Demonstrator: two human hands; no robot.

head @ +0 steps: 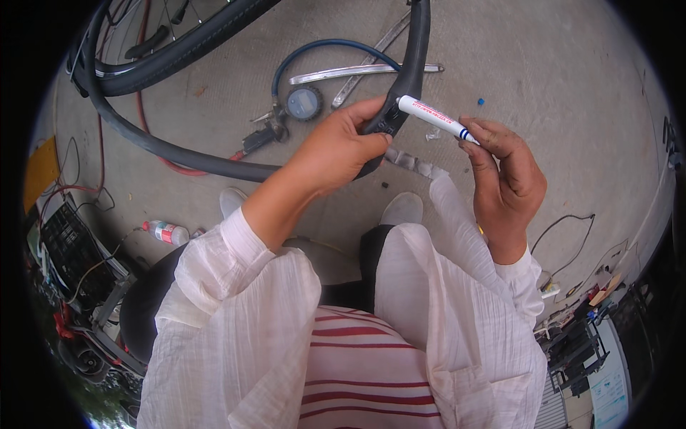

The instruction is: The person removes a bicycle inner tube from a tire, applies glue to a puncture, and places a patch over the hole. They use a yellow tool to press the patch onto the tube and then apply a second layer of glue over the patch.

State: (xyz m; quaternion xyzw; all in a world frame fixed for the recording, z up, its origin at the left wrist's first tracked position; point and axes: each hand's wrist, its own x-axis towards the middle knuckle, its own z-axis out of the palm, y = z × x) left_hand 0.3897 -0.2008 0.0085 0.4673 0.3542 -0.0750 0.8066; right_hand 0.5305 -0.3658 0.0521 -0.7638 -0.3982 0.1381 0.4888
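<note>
My left hand grips a black rubber inner tube, with the thumb and fingers around it. Pale marks show on the rubber beside the thumb. Between the thumb and fingertips of my right hand is a white marker-shaped tube with red writing and blue bands at the held end. Its other end, with a small dark tip, meets or nearly meets the inner tube just above my left hand. The rest of the inner tube loops left toward a bicycle wheel with a black tyre.
On the concrete floor ahead lie two metal tyre levers and an inflator gauge with blue and red hoses. A plastic bottle and a black crate are at left. Tools and cables lie at right.
</note>
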